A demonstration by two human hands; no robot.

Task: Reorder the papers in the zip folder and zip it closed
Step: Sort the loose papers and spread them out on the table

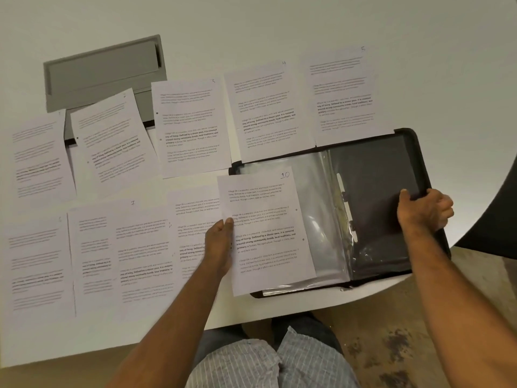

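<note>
A black zip folder [377, 169] lies open at the table's right edge, with clear plastic sleeves [319, 219] on its left half. My left hand [219, 247] pinches the left edge of a printed sheet marked 10 [265, 233], which lies partly over the sleeves. My right hand [423, 210] grips the folder's right cover at its outer edge, thumb on the inner side. Several other numbered sheets are spread over the white table [279, 29], among them one marked 7 [117, 247] and one marked 5 [342, 96].
A grey cable tray flap [103, 74] is set into the table at the back left, partly covered by a tilted sheet [112, 135]. The table's rounded edge runs right of the folder. My lap and a stained floor [391, 345] lie below.
</note>
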